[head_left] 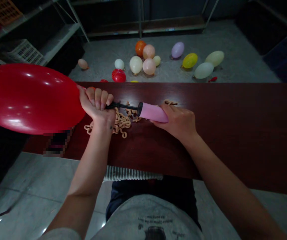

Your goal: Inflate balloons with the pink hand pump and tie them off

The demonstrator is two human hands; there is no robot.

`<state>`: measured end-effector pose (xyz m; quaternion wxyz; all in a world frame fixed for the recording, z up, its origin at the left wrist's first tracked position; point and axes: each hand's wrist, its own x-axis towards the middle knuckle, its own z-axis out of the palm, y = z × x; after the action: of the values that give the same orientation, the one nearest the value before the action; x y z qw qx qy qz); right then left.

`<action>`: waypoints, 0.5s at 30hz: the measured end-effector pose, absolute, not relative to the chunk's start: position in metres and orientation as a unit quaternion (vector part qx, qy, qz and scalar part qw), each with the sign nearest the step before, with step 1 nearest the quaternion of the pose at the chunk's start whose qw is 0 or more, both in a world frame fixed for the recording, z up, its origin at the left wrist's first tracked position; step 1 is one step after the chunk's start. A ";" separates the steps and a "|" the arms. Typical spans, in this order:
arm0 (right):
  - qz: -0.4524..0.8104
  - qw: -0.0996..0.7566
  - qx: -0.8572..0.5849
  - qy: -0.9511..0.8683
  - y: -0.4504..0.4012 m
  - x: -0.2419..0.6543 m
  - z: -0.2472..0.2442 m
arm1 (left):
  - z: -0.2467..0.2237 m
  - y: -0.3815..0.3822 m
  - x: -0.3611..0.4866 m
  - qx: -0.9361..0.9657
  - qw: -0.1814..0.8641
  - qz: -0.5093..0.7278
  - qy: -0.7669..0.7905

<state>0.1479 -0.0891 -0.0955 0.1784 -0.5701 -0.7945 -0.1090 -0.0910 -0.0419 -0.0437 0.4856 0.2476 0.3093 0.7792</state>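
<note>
From where I'm standing, the dark red-brown table is stretching across in front of the person, and the big red balloon is bulging, taut and glossy, over and past its left end, so bursting is looking to me like the worst risk, with too much air or a sharp touch causing it. The pink hand pump is risking slipping out of the neck if pulled crooked, and its thin black rod is risking a bend under a skewed push. A slack grip could be letting air escape, though the join is hiding behind the left hand, so I'm not able to judge its fit. The balloon's long axis is running nearly sideways, its neck end apparently pointing to the person's right, into that hand. The pump is lying along much the same line, held over the table, its rod end pointing left at the balloon and its barrel slanting slightly back toward the person. The left hand is clenching the pump's black end; the right hand is wrapping around the barrel's rounded butt, while tan curly strands are lying tangled on the tabletop nearby
</note>
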 end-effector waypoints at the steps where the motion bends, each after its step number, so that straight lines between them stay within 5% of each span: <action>1: -0.102 0.182 -0.568 -0.796 -0.091 0.144 -0.096 | -0.045 -0.044 -0.084 0.251 0.493 0.772 0.314; 15: -0.076 0.203 -0.539 -0.814 -0.088 0.142 -0.095 | -0.051 -0.049 -0.059 0.236 0.535 0.748 0.313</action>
<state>0.1418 -0.0878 -0.0953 0.2033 -0.5391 -0.8138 -0.0761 -0.0593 -0.0490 -0.0507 0.5352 0.2365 0.3128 0.7482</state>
